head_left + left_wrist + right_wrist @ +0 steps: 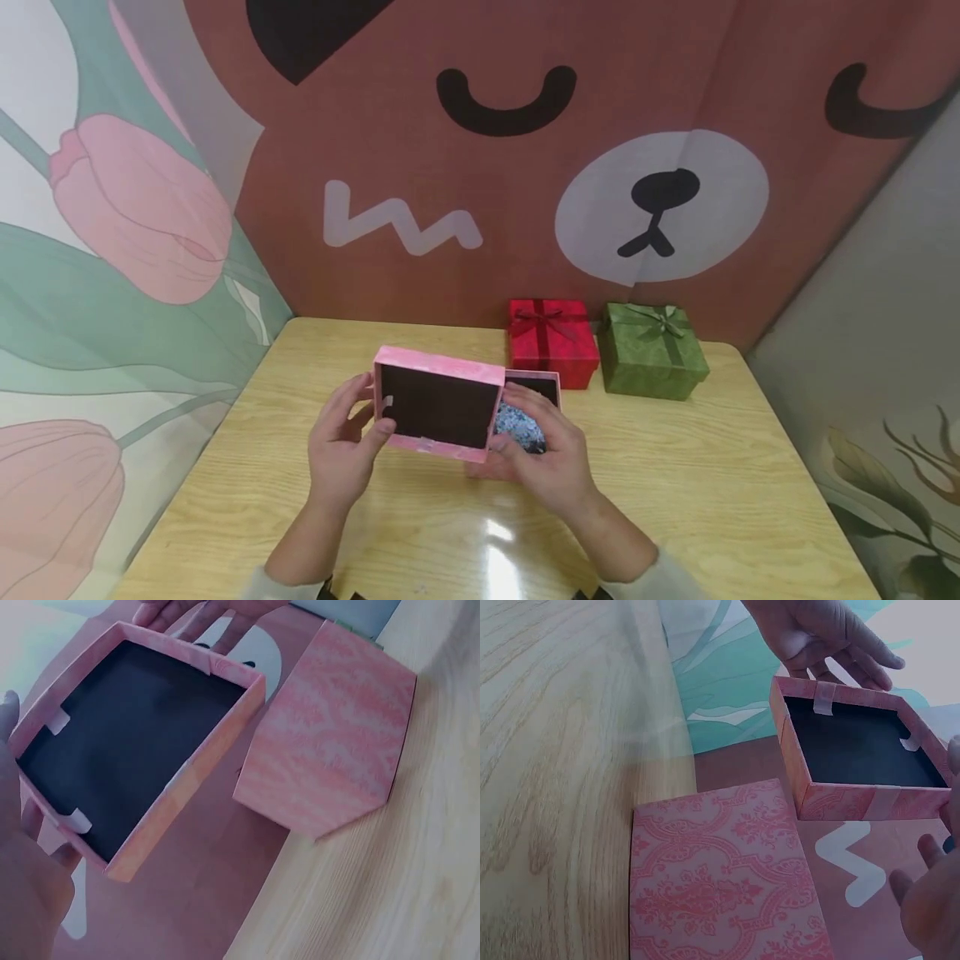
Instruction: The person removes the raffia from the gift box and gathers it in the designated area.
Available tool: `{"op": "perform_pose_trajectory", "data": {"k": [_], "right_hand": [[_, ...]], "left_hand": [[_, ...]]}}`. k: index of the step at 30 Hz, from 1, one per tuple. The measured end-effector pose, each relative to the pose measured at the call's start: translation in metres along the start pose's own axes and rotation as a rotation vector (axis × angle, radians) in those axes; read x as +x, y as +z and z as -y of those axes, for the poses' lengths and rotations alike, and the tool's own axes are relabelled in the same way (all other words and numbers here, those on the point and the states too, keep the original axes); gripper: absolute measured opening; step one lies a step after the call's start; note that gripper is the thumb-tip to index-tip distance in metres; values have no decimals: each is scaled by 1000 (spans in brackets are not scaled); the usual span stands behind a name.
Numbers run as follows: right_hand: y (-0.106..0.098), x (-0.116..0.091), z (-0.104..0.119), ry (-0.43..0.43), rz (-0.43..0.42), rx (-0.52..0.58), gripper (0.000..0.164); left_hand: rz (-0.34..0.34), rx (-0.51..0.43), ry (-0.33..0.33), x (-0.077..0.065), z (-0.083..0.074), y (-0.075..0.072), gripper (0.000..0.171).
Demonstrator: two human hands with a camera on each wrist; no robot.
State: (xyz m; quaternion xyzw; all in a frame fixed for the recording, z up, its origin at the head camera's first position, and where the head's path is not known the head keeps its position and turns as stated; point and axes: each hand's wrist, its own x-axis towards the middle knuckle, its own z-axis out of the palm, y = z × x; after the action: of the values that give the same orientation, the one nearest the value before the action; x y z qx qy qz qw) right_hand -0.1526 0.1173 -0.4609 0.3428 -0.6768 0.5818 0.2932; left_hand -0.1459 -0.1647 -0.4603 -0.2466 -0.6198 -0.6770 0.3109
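A pink box lid (438,404) with a black lining is tilted so its inside faces me, held between both hands. My left hand (341,450) grips its left end, thumb on the front rim. At the lid's right end is my right hand (551,454), fingers along the top corner and thumb by the lower one. Behind the lid, the matching pink box (720,877) stands open on the table, partly covered in the head view. Shiny blue filling (521,427) shows inside it. Small pale tabs (71,821) stick to the lid's inner edges.
A red gift box (555,354) with a dark ribbon bow stands at the back of the wooden table (690,483). To its right sits a green gift box (652,362) with a green bow. A cloth with a bear print (412,125) hangs behind the table.
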Motion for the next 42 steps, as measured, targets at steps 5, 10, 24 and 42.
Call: {"op": "perform_pose_trajectory", "data": {"k": [5, 10, 24, 42], "right_hand": [[8, -4, 5, 156, 94, 119, 66], [17, -8, 6, 252, 177, 259, 80], [38, -6, 4, 395, 307, 194, 111], [69, -4, 6, 474, 520, -150, 129]], "left_hand": [[27, -11, -30, 0, 0, -14, 59], [53, -51, -47, 0, 0, -25, 58], [181, 128, -268, 2, -2, -64, 74], [336, 16, -363, -7, -4, -111, 84]]}}
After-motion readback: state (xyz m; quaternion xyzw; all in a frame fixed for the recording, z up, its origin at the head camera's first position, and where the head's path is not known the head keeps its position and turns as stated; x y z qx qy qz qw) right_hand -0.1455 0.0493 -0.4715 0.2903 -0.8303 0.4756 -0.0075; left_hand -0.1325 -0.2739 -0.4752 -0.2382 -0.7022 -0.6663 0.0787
